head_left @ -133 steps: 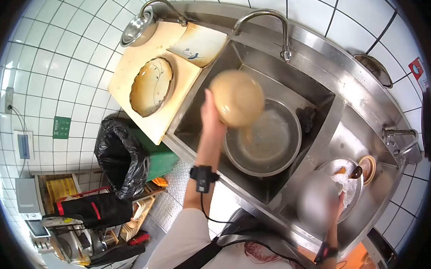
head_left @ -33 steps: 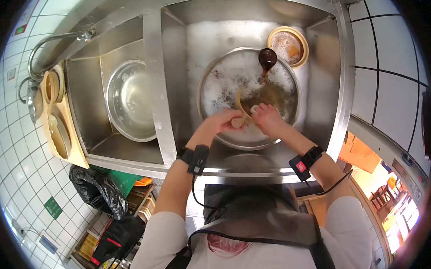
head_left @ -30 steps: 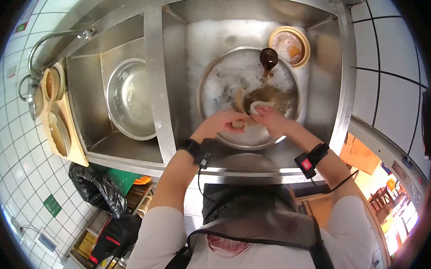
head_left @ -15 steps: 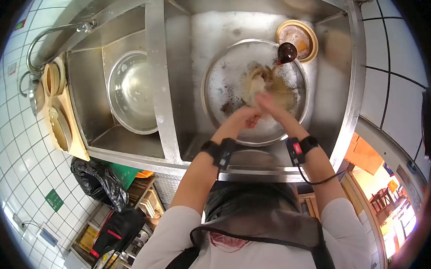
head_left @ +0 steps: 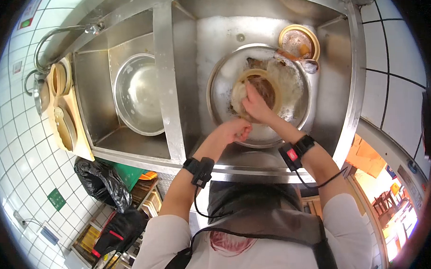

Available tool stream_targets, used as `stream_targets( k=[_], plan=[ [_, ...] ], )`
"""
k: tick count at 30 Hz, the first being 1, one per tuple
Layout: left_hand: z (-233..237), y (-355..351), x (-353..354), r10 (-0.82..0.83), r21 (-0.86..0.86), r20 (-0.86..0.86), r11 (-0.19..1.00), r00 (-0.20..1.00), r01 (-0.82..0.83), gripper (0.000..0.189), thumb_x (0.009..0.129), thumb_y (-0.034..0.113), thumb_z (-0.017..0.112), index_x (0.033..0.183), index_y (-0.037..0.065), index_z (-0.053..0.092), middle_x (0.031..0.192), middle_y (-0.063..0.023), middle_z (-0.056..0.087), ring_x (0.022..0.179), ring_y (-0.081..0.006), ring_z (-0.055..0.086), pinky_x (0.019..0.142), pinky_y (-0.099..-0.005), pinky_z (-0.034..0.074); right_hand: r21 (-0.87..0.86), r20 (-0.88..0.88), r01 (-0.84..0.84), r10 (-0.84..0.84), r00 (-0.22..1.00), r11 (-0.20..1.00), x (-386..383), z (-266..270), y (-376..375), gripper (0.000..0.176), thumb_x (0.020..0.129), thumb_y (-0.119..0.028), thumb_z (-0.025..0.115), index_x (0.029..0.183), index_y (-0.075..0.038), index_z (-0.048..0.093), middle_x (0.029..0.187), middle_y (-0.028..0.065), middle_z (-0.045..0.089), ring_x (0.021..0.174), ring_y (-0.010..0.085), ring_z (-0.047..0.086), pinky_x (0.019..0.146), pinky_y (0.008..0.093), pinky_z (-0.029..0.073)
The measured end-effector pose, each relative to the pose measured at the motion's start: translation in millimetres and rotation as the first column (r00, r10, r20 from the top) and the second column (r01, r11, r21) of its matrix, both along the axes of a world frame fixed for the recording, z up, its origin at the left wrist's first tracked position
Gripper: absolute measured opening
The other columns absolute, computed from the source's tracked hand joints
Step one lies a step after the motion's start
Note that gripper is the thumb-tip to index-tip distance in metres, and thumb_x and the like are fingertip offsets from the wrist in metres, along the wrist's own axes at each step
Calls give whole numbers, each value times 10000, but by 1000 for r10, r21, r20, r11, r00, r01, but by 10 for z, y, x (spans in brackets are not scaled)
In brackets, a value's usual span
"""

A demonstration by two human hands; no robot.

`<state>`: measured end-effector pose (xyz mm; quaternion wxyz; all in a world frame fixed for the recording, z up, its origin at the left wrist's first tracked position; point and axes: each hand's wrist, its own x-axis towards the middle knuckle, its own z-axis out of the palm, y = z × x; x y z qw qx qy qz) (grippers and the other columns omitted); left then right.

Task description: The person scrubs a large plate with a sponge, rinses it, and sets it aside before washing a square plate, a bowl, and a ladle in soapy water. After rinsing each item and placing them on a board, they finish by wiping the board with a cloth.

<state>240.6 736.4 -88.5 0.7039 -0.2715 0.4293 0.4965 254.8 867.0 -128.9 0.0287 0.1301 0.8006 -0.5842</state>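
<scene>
A round metal basin (head_left: 211,94) of cloudy water sits in the right sink compartment. Inside it is a yellowish bowl (head_left: 276,82) with a brown interior. My right hand (head_left: 258,106) is over the bowl's inside, its fingers pressed together; anything in them is hidden. At the bowl's near edge my left hand (head_left: 236,130) is closed with curled fingers and seems to grip the rim. A brown ladle-like utensil (head_left: 309,65) with a shiny rounded end lies across the basin's upper right rim.
A smaller yellow-rimmed bowl (head_left: 315,38) with soapy liquid stands at the sink's back right corner. Another metal basin (head_left: 121,97) holds water in the left compartment. Wooden-looking dishes (head_left: 63,128) lie on a board at the left edge, near the faucet (head_left: 94,28).
The bowl, blurred before, now shows its round opening and brown inside. My right hand has moved slightly left, over it. The utensil's rounded end has shifted right and turned.
</scene>
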Motion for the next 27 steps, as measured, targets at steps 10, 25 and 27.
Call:
stream_targets(
  k=[10,25,27],
  plan=[
    [61,-33,-32,-86,-90,-193,993,977,70,81,711,117,547,670,90,482,527,-13,447,452,-120,442,413,-264,320,838,66,-337,533,844,430,224,-101,1039,382,664,-196,639,1024,-116,539,1064,145,501,993,341,484,835,458,390],
    [311,-18,-319,-200,-105,-346,979,917,174,89,693,-6,508,618,26,475,489,-40,414,380,-127,377,323,-240,214,837,-206,-308,783,587,452,-321,857,357,337,668,-192,601,999,-186,543,1087,122,484,1043,294,484,902,374,379],
    [454,19,-402,-311,-167,-423,950,851,264,68,674,-15,503,623,19,474,486,-37,406,376,-123,371,322,-239,205,797,-165,-405,806,568,448,-515,764,499,304,678,-202,594,975,-182,534,1075,111,494,1036,290,488,876,372,399]
  ],
)
